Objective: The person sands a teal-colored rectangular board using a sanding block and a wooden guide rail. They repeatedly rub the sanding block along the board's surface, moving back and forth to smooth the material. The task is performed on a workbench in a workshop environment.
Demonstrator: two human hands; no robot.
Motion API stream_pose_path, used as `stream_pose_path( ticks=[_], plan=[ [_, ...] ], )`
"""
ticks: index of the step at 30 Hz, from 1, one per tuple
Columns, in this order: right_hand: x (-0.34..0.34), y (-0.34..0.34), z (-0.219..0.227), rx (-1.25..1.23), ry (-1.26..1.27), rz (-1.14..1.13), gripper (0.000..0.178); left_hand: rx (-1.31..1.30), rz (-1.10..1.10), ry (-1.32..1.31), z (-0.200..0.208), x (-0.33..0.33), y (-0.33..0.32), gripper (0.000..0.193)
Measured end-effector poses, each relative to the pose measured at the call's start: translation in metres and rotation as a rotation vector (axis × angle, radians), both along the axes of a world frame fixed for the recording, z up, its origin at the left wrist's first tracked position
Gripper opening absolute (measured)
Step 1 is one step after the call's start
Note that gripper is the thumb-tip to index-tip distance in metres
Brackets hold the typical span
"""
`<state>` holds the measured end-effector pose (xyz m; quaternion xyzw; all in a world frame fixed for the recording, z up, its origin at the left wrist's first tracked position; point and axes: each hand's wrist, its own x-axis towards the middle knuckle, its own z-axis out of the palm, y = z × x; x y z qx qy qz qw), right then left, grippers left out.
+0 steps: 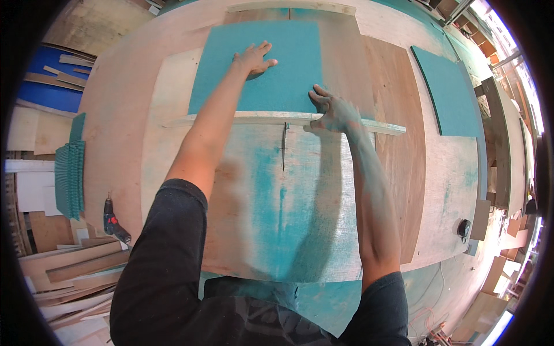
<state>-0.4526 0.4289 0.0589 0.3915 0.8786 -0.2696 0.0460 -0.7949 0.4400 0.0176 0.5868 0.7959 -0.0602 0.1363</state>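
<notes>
A square teal board (225, 86) lies flat on the large wooden worktop (118, 132). My left hand (254, 60) rests on its upper middle, fingers spread and holding nothing. Along the board's near edge runs a long pale wooden strip (259, 118). At the board's near right corner is my right hand (334, 111), coated with teal dust. Its fingers are stretched apart across the strip, the fingertips at the board's edge and the thumb on the near side. Just in front of the strip, a narrow dark slit (283, 150) shows in the dusty worktop.
Another teal board (447, 92) lies at the far right. Stacked teal panels (69, 179) and a cordless drill (113, 222) are at the left. A small black round object (463, 228) sits near the right edge. Wood offcuts (86, 265) pile up lower left.
</notes>
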Motion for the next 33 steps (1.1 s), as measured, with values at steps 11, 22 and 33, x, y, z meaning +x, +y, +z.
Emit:
stream_pose_path(
  ticks=[11, 22, 33],
  plan=[
    [0.023, -0.029, 0.004, -0.05, 0.12, 0.004, 0.087, 0.001, 0.012, 0.022, 0.011, 0.024, -0.038, 0.081],
    [0.141, -0.238, 0.032, -0.098, 0.139, -0.049, 0.081, 0.002, 0.024, -0.065, 0.046, 0.156, -0.254, 0.08],
    [0.245, -0.44, 0.034, 0.025, 0.158, -0.005, 0.076, -0.005, 0.066, -0.168, 0.064, 0.263, -0.453, 0.079]
  ],
)
